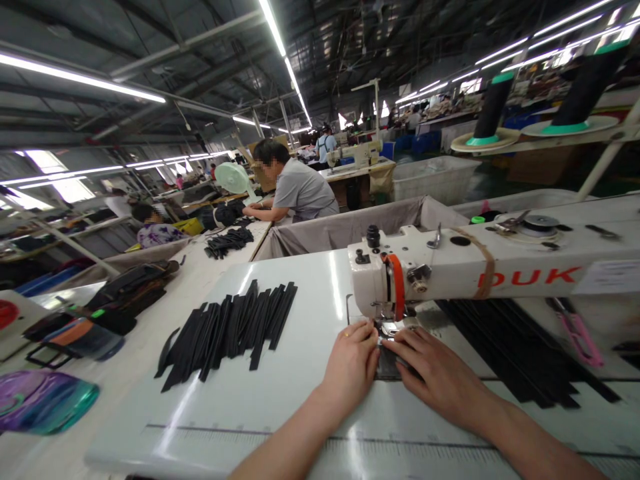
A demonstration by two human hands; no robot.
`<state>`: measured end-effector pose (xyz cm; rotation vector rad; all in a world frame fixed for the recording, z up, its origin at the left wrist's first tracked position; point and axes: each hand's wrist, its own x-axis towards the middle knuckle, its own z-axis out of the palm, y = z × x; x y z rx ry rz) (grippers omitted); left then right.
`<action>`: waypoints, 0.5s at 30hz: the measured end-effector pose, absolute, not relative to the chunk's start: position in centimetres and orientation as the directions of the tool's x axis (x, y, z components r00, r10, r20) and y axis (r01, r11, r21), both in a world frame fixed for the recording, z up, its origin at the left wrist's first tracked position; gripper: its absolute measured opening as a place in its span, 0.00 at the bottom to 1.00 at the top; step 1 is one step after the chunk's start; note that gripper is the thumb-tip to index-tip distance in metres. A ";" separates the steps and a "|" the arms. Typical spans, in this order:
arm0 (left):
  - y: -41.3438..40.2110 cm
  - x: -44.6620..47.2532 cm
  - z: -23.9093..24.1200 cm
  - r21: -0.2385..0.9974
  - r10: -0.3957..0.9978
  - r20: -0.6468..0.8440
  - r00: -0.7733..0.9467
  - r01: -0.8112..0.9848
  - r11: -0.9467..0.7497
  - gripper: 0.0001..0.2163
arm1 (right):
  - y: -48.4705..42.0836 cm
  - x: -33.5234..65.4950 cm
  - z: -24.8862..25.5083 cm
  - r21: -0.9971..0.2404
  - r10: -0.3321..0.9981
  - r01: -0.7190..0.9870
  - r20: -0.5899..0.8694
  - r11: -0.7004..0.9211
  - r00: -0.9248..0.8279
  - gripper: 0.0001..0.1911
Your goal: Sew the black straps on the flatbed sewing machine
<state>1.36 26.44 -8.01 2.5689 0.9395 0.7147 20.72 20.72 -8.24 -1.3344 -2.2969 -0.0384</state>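
A white sewing machine (425, 267) reaches in from the right, its presser foot (389, 328) low over the metal plate. My left hand (351, 357) is closed just left of the foot, fingertips pressed together; whatever they pinch is hidden. On the other side, my right hand (437, 370) rests with its fingertips by the foot. A dark fabric piece, apparently a strip, shows between that thumb and the fingers, mostly covered. To the left lies a row of short black strips (227, 330). Longer black strips (510, 353) lie beneath the machine arm.
Pink-handled snips (577, 333) lie right of the long strips. Thread cones (493, 110) stand above the machine. A purple-and-teal container (47, 401) and a mug (83, 337) sit at far left. A fabric-lined bin (350, 230) is behind the table; a co-worker (305, 187) leans over another table.
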 end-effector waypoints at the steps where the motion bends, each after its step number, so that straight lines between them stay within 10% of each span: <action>1: 26.4 1.4 -8.0 0.442 0.666 0.348 0.659 0.512 -0.737 0.10 | 20.7 20.7 -8.2 -0.208 0.810 0.825 0.419 0.526 -0.410 0.18; 15: 26.4 1.6 -7.9 0.428 0.654 0.375 0.657 0.504 -0.751 0.13 | 20.6 20.7 -8.5 -0.219 0.815 0.826 0.418 0.520 -0.402 0.19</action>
